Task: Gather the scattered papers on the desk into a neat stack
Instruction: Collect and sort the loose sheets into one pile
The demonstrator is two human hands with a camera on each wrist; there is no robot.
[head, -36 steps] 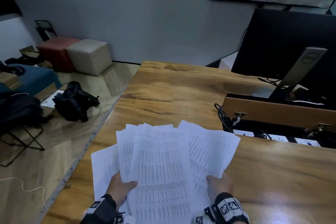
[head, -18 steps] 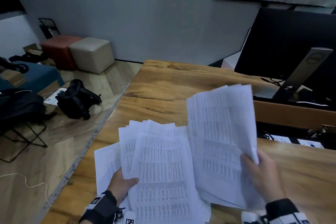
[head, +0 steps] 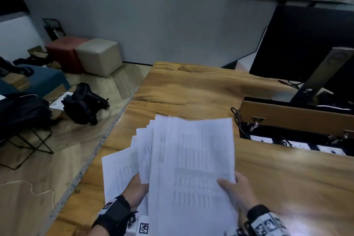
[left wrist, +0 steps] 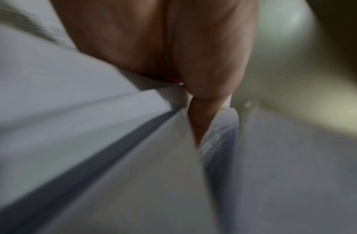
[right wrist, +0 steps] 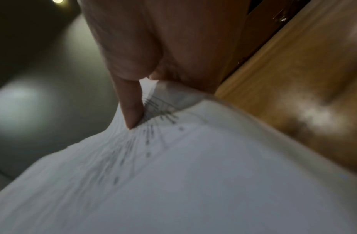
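White printed papers (head: 193,168) are held above the near part of the wooden desk (head: 201,90). My right hand (head: 232,188) pinches the right edge of a top bundle of papers (right wrist: 173,174), thumb on the printed face. My left hand (head: 135,188) grips the fanned sheets (head: 120,170) that stick out to the left beneath that bundle. In the left wrist view my thumb and a finger clamp the papers (left wrist: 93,126). The sheets' top edges are staggered, not aligned. The picture is blurred by motion.
A black monitor (head: 306,44) on a silver stand stands at the far right. An open cable hatch (head: 295,120) with sockets and wires cuts into the desk on the right. Left of the desk edge, on the floor, lie a black bag (head: 84,103), stools and a chair.
My right hand lifted its bundle off to the right, then brought it back left over the fanned sheets in my left hand. The two groups now overlap.
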